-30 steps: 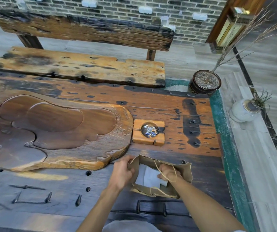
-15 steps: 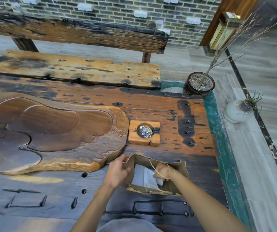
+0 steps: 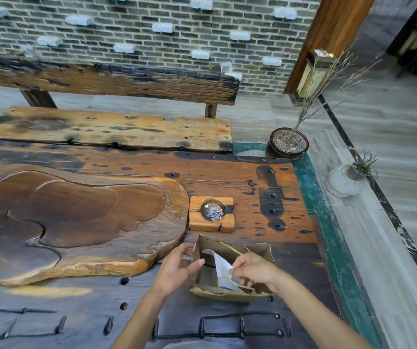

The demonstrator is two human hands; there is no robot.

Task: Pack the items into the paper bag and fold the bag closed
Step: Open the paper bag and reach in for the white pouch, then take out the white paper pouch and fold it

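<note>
An open brown paper bag stands on the dark wooden table, close to my body. Its string handles hang loose over the rim. My left hand holds the bag's left wall, thumb inside and fingers outside. Over the bag's mouth, my right hand pinches the corner of a white flat item. That item stands tilted inside the bag, its lower part hidden by the near wall.
A large carved wooden tea tray fills the table's left side. A small wooden ashtray sits just beyond the bag. Off the table's right edge stand a dark plant pot and a white vase. A bench lies behind.
My right hand has lifted from deep inside the bag to its mouth, and the white item now stands up tilted. My left hand stays on the bag's left wall.
</note>
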